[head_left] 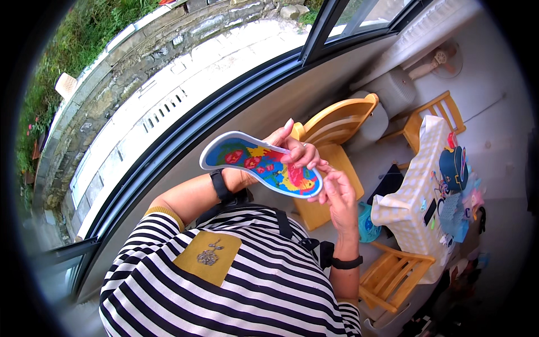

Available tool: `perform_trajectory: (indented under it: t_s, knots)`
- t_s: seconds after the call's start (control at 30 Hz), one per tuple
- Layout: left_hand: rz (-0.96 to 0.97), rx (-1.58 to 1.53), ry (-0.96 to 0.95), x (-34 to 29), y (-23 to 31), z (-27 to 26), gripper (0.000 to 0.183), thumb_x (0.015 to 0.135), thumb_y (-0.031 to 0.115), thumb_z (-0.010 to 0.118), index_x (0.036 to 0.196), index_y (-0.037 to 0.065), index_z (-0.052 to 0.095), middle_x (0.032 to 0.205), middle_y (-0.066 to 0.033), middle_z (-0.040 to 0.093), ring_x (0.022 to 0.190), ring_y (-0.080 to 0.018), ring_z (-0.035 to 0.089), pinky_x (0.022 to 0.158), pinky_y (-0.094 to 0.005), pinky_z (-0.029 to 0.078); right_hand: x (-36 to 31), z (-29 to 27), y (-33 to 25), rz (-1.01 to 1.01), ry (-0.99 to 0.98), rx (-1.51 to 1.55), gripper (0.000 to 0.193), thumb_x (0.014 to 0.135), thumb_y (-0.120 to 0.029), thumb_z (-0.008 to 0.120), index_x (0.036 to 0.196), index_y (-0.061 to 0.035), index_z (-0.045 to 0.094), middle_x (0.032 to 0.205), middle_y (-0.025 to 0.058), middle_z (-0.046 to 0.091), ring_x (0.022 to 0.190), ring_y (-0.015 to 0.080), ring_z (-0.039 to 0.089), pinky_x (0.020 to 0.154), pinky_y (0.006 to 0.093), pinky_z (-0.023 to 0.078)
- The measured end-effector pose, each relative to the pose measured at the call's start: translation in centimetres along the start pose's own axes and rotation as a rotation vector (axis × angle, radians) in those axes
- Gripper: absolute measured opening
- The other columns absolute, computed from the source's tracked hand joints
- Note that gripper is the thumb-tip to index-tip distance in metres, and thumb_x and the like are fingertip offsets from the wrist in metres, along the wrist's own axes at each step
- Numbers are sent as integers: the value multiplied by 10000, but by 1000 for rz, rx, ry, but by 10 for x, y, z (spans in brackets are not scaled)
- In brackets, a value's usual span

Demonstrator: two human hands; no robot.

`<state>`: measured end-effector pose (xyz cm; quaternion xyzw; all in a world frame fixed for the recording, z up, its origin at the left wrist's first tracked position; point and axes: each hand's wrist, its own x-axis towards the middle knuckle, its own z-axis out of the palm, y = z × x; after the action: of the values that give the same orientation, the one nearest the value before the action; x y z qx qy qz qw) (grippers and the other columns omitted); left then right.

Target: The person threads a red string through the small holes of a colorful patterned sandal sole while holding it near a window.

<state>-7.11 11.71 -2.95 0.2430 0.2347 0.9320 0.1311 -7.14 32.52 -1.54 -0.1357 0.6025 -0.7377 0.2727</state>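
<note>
An embroidered insole (241,159) with a white rim is held up in front of my chest. Red flowers, yellow patches and green bits stand out on its blue ground. My left hand (292,147) grips it near the middle of its upper edge, fingers curled over the patterned face. At the insole's right end, my right hand (341,197) is closed with fingertips against the rim. Whether a needle or thread is between those fingers is too small to tell. Both wrists wear dark bands.
A wooden chair (341,168) stands just beyond my hands. To the right, a table with a checked cloth (387,209) carries a dark blue bag (453,168) and small items. Another wooden chair (396,275) is at lower right, near a teal bin (368,224). A window frame (224,92) runs along the left.
</note>
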Motion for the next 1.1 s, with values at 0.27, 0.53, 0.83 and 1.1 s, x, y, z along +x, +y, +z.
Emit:
perform_trajectory:
  t_s: [0.27,0.53,0.83,1.1]
  knots:
    - [-100,91,70,-22,-7,-5,646,979,542,236,655,72,540,944,-78,537,1092,-224,472,1079,-397,284,-18,0,-1,153,-167,2,87,940,-83,517,1000,-21,502,760,28,536,501,25,434,497,216,503]
    - [-946,602,164,-56,60,27,417,844,316,691,1040,-38,591,860,-64,659,776,-99,627,685,-220,503,-36,-24,-10,-3,35,-398,76,939,-86,536,976,-20,543,762,1,538,544,18,451,449,168,382]
    - [-628,1503,9,-67,47,17,183,857,99,615,1006,4,663,897,-134,678,754,-244,652,693,-305,515,-35,-48,-12,177,50,-35,95,986,-165,454,1041,-88,454,939,171,616,413,48,419,442,210,472]
    - [-732,2246,-251,-71,61,14,109,722,-7,648,829,12,650,818,-123,629,801,-297,637,675,-364,515,-44,-106,-40,-49,218,332,93,971,-133,486,1047,-78,489,669,-3,458,389,15,309,383,160,348]
